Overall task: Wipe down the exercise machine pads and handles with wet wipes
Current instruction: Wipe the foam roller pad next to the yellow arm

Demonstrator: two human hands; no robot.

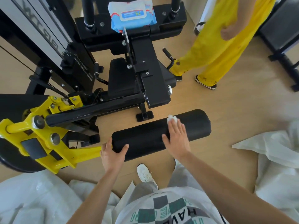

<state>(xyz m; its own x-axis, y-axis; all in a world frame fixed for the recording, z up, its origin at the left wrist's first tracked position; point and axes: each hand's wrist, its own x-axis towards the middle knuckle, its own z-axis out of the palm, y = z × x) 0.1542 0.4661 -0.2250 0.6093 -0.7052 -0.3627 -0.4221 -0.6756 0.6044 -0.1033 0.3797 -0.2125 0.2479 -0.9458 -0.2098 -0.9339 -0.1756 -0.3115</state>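
A black cylindrical roller pad (145, 136) of the exercise machine lies across the middle of the view, fixed to a yellow arm (48, 136). My left hand (113, 153) grips the pad's left end, thumb on top. My right hand (177, 138) lies flat on the pad with straight fingers, pressing a crumpled white wet wipe (172, 118) under the fingertips. A blue pack of wet wipes (131, 14) sits on the black machine frame at the top. The black seat pad (120, 78) and a black handle (168, 54) lie beyond the roller.
A person in yellow trousers (215, 46) stands at the upper right, close to the machine. White plastic sheeting (275, 152) lies on the wooden floor at right and lower left. The weight stack column (48, 29) rises at the upper left.
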